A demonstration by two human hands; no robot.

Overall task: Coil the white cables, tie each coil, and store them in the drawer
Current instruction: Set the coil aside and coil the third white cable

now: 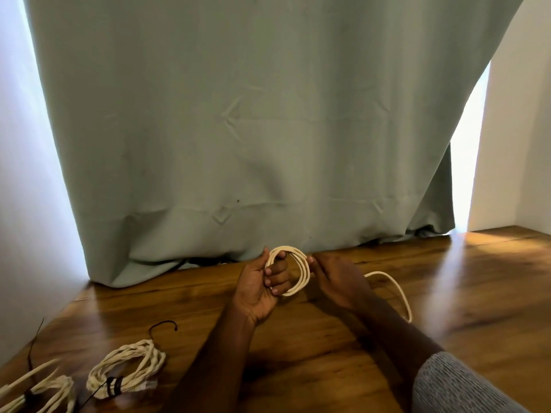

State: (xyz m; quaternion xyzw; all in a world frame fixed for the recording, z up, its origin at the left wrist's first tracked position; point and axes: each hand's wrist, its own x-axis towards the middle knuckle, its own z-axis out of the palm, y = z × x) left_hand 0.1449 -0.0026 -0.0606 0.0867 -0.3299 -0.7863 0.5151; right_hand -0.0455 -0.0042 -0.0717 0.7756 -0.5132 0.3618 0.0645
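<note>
At table's near-left corner, two tied coils (126,369) lie. Mid-table, your left hand (259,289) grips the part-wound coil (290,271), right hand (337,280) pinching its rim. Loose tail (399,293) trails right; slack could spring loops apart.

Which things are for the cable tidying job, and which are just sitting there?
For the job:
- white cable being coiled, held by the left hand and right hand
- tied coil
- another coil at the left edge
- black tie lying loose

Just there:
- green curtain
- wooden table
- white wall
</note>
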